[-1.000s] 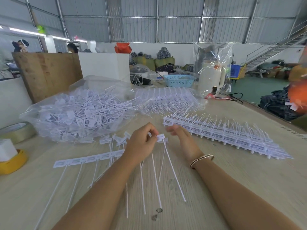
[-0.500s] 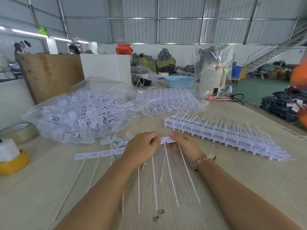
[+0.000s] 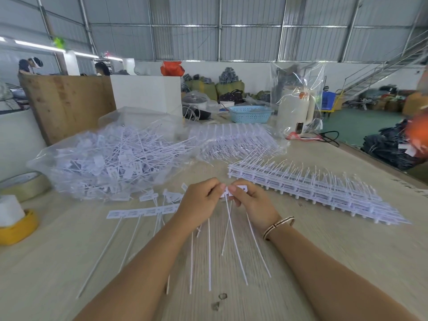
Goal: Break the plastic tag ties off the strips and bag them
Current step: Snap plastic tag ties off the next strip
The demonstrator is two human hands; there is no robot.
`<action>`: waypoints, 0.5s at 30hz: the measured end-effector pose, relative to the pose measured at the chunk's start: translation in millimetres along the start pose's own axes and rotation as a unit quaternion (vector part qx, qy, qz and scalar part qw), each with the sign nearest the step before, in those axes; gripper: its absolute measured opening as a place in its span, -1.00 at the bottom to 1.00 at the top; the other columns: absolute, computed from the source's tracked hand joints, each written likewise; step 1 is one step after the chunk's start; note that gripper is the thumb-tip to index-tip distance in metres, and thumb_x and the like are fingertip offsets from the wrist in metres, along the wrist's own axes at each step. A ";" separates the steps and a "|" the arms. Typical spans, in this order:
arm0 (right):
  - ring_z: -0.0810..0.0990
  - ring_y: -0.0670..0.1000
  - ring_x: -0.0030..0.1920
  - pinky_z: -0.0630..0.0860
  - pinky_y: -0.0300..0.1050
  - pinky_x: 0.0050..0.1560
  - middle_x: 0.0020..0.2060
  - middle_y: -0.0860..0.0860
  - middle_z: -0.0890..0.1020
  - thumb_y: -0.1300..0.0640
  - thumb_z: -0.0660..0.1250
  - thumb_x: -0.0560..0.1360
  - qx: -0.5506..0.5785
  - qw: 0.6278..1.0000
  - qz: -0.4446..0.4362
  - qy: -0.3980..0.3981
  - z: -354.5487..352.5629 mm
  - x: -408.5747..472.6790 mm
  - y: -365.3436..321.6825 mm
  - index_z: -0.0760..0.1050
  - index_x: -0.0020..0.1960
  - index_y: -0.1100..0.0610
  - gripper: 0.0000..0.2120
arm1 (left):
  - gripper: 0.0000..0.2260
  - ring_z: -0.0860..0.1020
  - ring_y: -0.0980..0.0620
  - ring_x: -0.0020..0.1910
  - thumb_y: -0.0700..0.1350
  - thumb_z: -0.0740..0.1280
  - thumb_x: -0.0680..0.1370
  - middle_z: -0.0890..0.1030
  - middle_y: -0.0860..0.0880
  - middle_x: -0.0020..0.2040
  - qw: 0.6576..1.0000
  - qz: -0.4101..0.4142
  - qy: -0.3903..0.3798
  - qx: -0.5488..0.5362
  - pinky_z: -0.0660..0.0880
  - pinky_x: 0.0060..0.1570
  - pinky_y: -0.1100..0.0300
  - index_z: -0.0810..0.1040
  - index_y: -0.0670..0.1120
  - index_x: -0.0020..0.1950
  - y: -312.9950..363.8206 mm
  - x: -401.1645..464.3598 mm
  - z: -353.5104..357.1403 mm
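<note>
Left hand and right hand each pinch the flat white plastic tag strip; its thin ties trail toward the viewer across the wood-grain bench.

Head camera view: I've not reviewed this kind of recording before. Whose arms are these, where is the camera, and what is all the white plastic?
There is no machine; the camera sits on a person's head, looking forward and down at their own bare arms. The left hand and right hand together pinch a short strip of white tag ties, whose thin tails hang toward the wooden table. Another strip lies flat to the left. Behind it is a clear bag of loose ties; to the right, a stack of unbroken strips. Tape rolls sit at the far left edge.
</note>
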State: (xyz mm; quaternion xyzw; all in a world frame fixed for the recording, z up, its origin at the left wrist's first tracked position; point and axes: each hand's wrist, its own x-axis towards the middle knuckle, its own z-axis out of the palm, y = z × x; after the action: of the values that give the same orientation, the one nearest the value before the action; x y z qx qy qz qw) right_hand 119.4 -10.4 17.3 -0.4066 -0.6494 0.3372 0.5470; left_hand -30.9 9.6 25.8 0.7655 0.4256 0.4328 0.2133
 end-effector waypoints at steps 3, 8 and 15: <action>0.40 -0.13 -0.39 0.38 -0.39 -0.26 -0.46 -0.16 0.51 0.17 0.23 0.56 0.011 1.000 -0.013 0.015 2.2 -0.9 -0.6 0.50 -0.22 0.10 -0.80 | -0.68 0.33 0.23 -0.51 -0.10 0.22 0.60 0.33 0.11 -0.51 1.000 0.005 0.019 -0.016 0.22 -0.45 0.35 0.35 0.05 -0.37 4.1 -0.5 2.1; 0.41 -0.11 -0.44 0.37 -0.36 -0.34 -0.43 -0.09 0.51 0.16 0.18 0.58 0.065 0.991 -0.014 0.116 -13.2 5.2 2.5 0.46 -0.24 0.19 -0.75 | -0.66 0.35 0.17 -0.49 -0.11 0.19 0.61 0.38 0.11 -0.50 0.993 -0.038 0.069 -0.090 0.28 -0.38 0.21 0.38 0.06 -0.38 0.9 2.3 -10.1; 0.47 -0.13 -0.24 0.34 -0.51 -0.26 -0.26 -0.08 0.49 0.01 0.17 0.58 -0.094 0.992 0.077 0.040 2.0 10.4 10.5 0.41 -0.16 -0.01 -0.84 | -0.75 0.40 0.02 -0.46 -0.07 0.16 0.59 0.40 0.01 -0.48 0.994 -0.010 0.022 0.103 0.27 -0.39 0.13 0.42 -0.04 -0.29 0.1 -4.6 -6.3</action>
State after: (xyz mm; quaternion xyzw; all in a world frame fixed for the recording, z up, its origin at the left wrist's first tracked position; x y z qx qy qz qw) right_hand 118.4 3.6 12.2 -0.5181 -0.6223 0.2995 0.5046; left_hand -37.4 5.5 27.0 0.7698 0.4798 0.4010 0.1281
